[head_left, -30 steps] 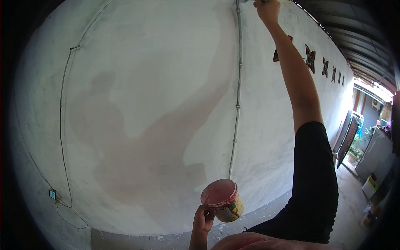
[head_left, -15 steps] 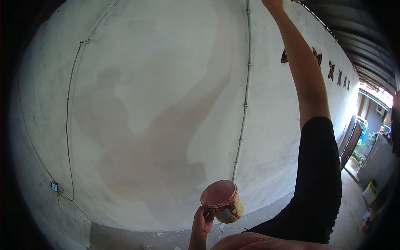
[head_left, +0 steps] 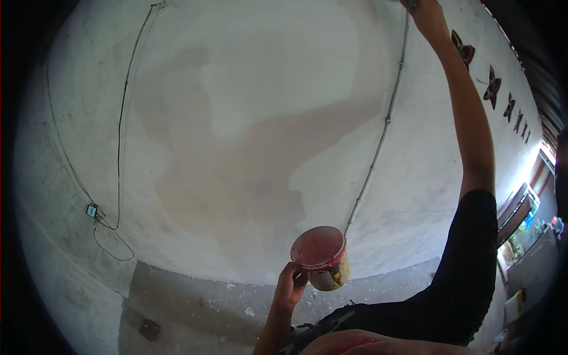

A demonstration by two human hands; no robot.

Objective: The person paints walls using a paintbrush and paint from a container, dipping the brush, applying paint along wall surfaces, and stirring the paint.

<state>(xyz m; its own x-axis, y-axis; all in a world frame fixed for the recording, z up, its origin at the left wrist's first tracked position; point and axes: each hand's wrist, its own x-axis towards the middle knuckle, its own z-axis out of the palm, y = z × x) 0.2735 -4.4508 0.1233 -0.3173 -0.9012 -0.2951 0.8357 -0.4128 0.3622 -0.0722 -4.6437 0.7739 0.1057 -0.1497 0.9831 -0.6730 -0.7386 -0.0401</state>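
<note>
My left hand point(head_left: 291, 283) pinches the rim of a small paint bucket point(head_left: 332, 273), fingers wrapped over its edge. The bucket is yellow with a red rim and pinkish-red stains inside; it tilts toward me. My right arm reaches high up along the white wall point(head_left: 236, 165). At the top edge of the view, my right hand point(head_left: 430, 22) is closed around something dark, mostly cut off by the frame, so its kind cannot be made out. Shadows of my body, raised arm and the bucket fall on the wall.
A pale conduit pipe point(head_left: 387, 121) runs down the wall, and a thin cable point(head_left: 122, 118) hangs at left above a small device point(head_left: 91, 210). Dark butterfly-shaped ornaments point(head_left: 492, 87) line the right side. The grey floor point(head_left: 195, 307) is paint-spotted, with a dark patch point(head_left: 149, 330).
The view has tipped down and shifted left, so more floor shows and the wall fittings sit farther right. More of my raised right hand is visible. My left hand still grips the bucket.
</note>
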